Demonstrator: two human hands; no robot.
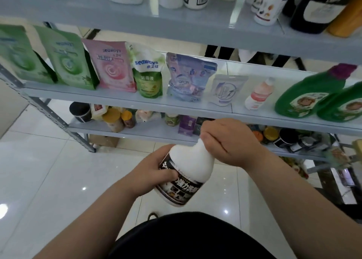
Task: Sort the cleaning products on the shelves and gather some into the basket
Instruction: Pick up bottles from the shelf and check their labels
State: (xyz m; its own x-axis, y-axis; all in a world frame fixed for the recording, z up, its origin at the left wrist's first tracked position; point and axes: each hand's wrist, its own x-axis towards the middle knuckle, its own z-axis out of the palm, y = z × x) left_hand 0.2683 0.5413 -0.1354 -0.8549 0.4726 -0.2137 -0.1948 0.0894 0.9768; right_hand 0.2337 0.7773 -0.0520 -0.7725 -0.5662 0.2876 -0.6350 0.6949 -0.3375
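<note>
A white bottle with a dark label (186, 172) is held tilted in front of me, below the middle shelf. My left hand (150, 172) grips its body from the left, thumb across the label. My right hand (227, 143) is curled round its neck and top, hiding the cap. On the middle shelf (117, 99) stand green pouches (66, 62), a pink pouch (112, 66), a green-and-white pouch (148, 72), a purple pouch (189, 76), a small white pouch (226, 90), a pink-and-white bottle (259, 94) and two green jugs (309, 94). No basket is in view.
The top shelf (176, 21) carries white, dark and orange bottles. The lower shelf (148, 130) holds jars, cans and small boxes. A cardboard box (103, 140) sits under the rack at the left. Glossy white floor tiles (49, 180) spread to the left.
</note>
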